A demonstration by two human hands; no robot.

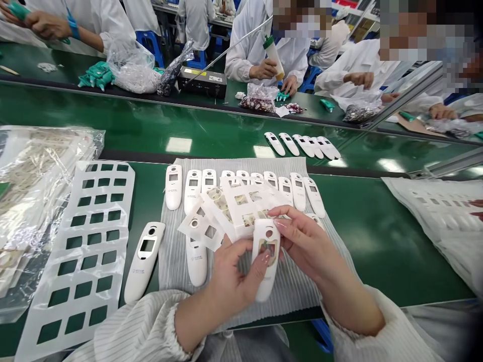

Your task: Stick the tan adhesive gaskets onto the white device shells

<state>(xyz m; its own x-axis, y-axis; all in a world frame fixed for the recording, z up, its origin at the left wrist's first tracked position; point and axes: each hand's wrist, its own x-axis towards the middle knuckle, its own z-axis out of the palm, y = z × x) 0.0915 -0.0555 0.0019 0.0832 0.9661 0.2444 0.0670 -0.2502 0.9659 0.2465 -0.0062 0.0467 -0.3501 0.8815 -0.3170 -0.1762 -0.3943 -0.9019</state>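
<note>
A white handheld device [265,274] is held above a grey ribbed mat [174,266], gripped from both sides. The left hand [234,276] is closed around its lower part, with the fingers [265,257] curled onto the front of the casing. The right hand [309,246] is closed on its upper part from the other side, with the fingers [281,224] reaching across the top; neither hand is open, and the device is held between them, tilted slightly. A tan film patch [268,250] is seen in the device's window. Just above the hands, white die-cut sheets [241,206] with square openings lie overlapping on the mat, partly covering a row of similar white devices [173,187]. A further device [143,261] lies directly on the green counter [377,241], beside a perforated white sheet [124,191], and a plastic-wrapped stack [37,171] is placed at the counter's left. More white sheets [433,211] are piled to the right. Across the way, a bottle with a green cap [273,58] is held by a co-worker [256,55].
</note>
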